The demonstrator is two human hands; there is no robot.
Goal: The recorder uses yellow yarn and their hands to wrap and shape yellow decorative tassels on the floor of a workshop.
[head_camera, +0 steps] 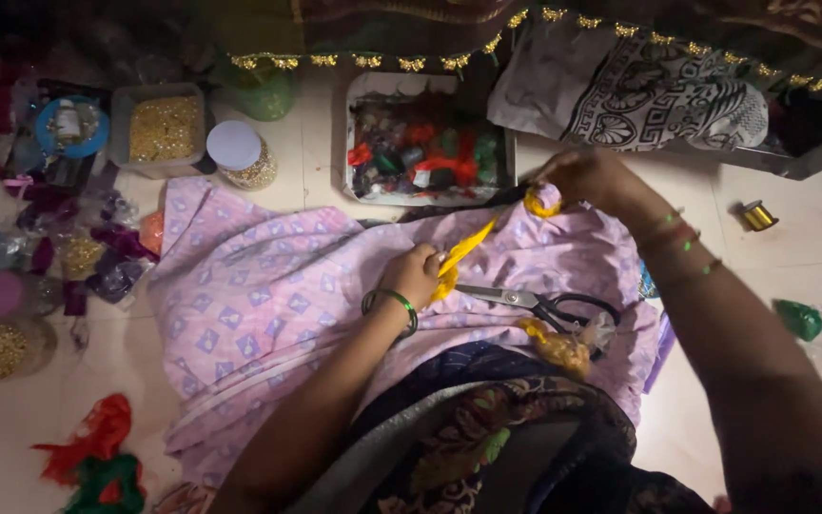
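Here the left hand (pixel 414 274) pinches the lower end of a yellow ribbon strip (pixel 461 253), its grip closed on the ribbon above a lilac patterned cloth (pixel 259 295) spread over the pale floor (pixel 792 257). A green bangle (pixel 390 303) circles that wrist. The ribbon runs taut and slanting up to a small yellow ribbon ring (pixel 542 202), which the right hand (pixel 590 179) holds, fingers curled shut round it near the cloth's far edge. Thin threads and bangles sit on the right wrist.

Just beside the left hand, on the cloth, lie steel scissors with black handles (pixel 535 303), blades closed and pointing toward that hand. Next to the handles rests a crumpled clear bag of yellow ribbon pieces (pixel 561 348).

Beyond the cloth, at the far side of the floor, stands a white rectangular tray of mixed coloured spools (pixel 427 152). To its left are a clear box of gold beads (pixel 162 128) and a round jar with a white lid (pixel 240 154). A gold thread spool (pixel 758 215) lies toward the floor's right edge, and red and green ribbon scraps (pixel 97 457) lie at the near left corner.
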